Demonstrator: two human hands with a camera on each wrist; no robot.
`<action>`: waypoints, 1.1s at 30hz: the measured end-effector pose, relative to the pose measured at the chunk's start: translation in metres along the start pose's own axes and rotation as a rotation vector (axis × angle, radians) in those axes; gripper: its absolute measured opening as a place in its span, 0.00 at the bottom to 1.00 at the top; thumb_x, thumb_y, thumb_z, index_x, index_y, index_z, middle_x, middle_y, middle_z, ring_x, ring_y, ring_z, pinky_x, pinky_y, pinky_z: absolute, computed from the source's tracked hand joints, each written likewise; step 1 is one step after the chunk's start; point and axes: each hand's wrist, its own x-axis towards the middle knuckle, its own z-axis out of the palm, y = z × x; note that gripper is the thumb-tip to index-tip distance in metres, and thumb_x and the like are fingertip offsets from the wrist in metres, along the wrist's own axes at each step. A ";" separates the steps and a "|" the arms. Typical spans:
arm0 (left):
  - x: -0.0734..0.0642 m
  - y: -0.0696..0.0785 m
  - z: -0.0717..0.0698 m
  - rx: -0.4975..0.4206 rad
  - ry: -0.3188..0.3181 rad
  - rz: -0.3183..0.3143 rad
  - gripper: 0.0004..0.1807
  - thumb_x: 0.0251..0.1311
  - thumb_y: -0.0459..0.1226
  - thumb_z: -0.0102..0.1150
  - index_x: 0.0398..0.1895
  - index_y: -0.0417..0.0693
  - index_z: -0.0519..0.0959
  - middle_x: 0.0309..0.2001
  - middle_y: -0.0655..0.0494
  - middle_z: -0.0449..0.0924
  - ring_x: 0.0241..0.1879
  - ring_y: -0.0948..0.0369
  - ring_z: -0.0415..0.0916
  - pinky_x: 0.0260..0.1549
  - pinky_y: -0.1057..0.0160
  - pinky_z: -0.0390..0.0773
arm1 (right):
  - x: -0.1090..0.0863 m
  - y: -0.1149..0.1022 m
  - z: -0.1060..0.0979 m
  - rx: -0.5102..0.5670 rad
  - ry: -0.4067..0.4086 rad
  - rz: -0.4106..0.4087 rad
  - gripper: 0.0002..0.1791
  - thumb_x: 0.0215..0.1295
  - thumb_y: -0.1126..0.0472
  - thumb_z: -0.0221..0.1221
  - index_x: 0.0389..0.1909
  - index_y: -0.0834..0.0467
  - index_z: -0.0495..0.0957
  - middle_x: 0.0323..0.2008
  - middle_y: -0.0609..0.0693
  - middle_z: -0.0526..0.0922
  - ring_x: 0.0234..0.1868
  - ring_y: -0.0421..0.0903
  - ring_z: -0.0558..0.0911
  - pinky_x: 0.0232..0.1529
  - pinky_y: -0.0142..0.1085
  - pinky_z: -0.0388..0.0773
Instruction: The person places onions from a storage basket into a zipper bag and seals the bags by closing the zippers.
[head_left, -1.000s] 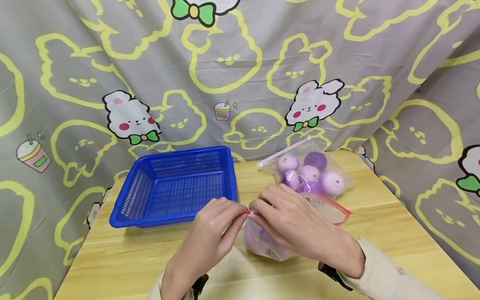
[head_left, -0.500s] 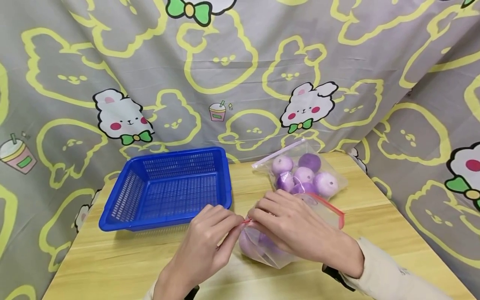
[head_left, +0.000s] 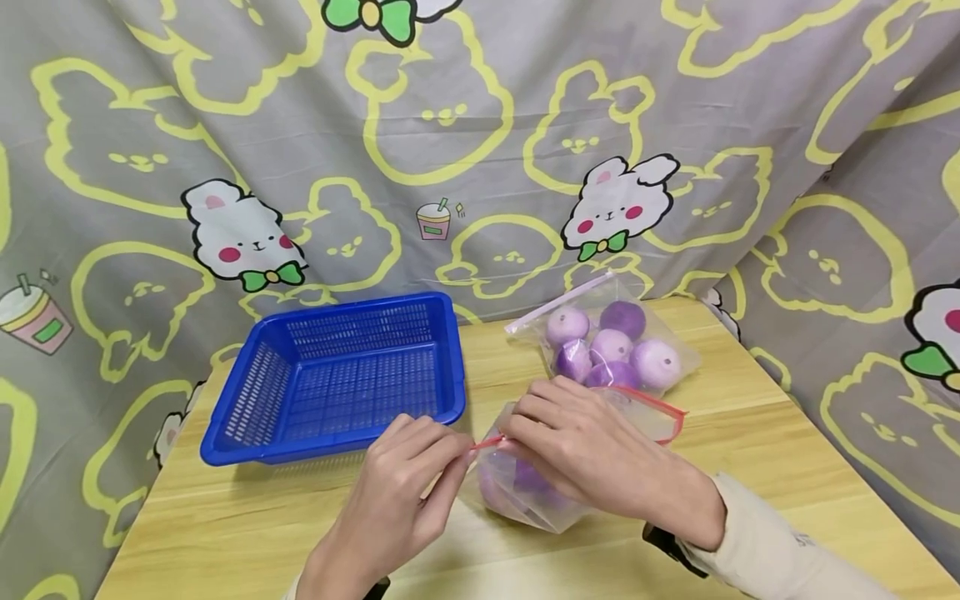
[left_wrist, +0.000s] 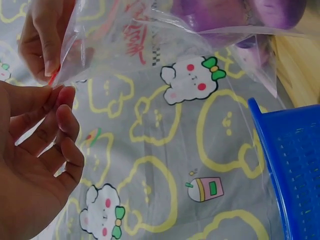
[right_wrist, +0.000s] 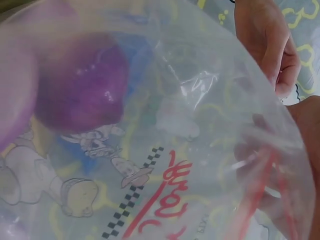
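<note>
A clear zip bag (head_left: 558,518) with a red zip strip and purple-and-white onions (right_wrist: 82,85) inside rests on the table, partly hidden beneath my right hand. My left hand (head_left: 405,479) pinches one end of the red strip (head_left: 487,442) between thumb and forefinger, its other fingers loosely curled in the left wrist view. Just to the right, my right hand (head_left: 588,442) pinches the same strip with bent fingers. A short stretch of red shows between both sets of fingertips. Past the right hand, the strip's far portion spreads apart at the bag mouth. Red lettering (right_wrist: 170,200) marks the plastic.
A blue plastic basket (head_left: 333,446) with perforated sides stands left of the bag, nothing in it. Behind my right hand lies a second zip bag (head_left: 536,315) with a pale lilac strip, holding several onions. A grey patterned curtain (head_left: 495,142) hangs behind the wooden table (head_left: 247,533).
My left hand has slid left and slightly down, away from my right fingertips, so more red strip shows between them. The right hand keeps its pinch. The head view has shifted slightly.
</note>
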 end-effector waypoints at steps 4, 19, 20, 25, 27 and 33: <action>0.001 -0.001 0.000 -0.003 -0.012 -0.010 0.08 0.66 0.32 0.55 0.32 0.47 0.83 0.29 0.63 0.80 0.27 0.66 0.73 0.30 0.70 0.66 | -0.001 0.002 -0.001 0.008 0.006 0.003 0.06 0.73 0.58 0.55 0.39 0.53 0.81 0.33 0.42 0.76 0.35 0.42 0.74 0.37 0.34 0.72; 0.003 0.004 -0.003 -0.009 -0.021 0.011 0.09 0.69 0.34 0.55 0.33 0.48 0.84 0.31 0.63 0.81 0.30 0.66 0.75 0.32 0.69 0.68 | -0.007 0.001 -0.010 0.012 0.003 0.006 0.12 0.77 0.56 0.50 0.41 0.54 0.81 0.33 0.43 0.76 0.34 0.41 0.74 0.40 0.35 0.73; 0.003 0.005 -0.004 -0.007 -0.020 0.014 0.09 0.69 0.34 0.54 0.33 0.48 0.84 0.31 0.63 0.81 0.30 0.66 0.75 0.32 0.69 0.68 | -0.008 0.001 -0.010 0.012 0.003 0.009 0.13 0.77 0.55 0.49 0.41 0.54 0.81 0.33 0.43 0.76 0.34 0.41 0.74 0.40 0.35 0.73; 0.001 0.007 -0.006 -0.008 -0.010 0.013 0.11 0.71 0.36 0.53 0.33 0.48 0.84 0.31 0.63 0.81 0.30 0.66 0.75 0.31 0.70 0.66 | -0.012 0.000 -0.013 0.011 0.003 0.022 0.14 0.78 0.54 0.49 0.40 0.54 0.82 0.33 0.42 0.77 0.35 0.41 0.74 0.41 0.35 0.74; 0.001 0.008 -0.007 -0.011 -0.005 0.018 0.11 0.72 0.37 0.52 0.33 0.47 0.84 0.31 0.63 0.81 0.30 0.66 0.75 0.31 0.70 0.67 | -0.014 -0.001 -0.014 0.008 0.007 0.027 0.14 0.77 0.53 0.50 0.41 0.55 0.82 0.33 0.42 0.77 0.35 0.41 0.75 0.41 0.35 0.75; 0.001 0.009 -0.009 -0.020 0.012 0.038 0.12 0.72 0.37 0.51 0.33 0.45 0.83 0.30 0.62 0.81 0.30 0.65 0.75 0.32 0.69 0.69 | -0.019 0.000 -0.016 -0.003 0.015 0.037 0.14 0.78 0.54 0.49 0.42 0.55 0.82 0.34 0.43 0.78 0.36 0.42 0.76 0.45 0.37 0.76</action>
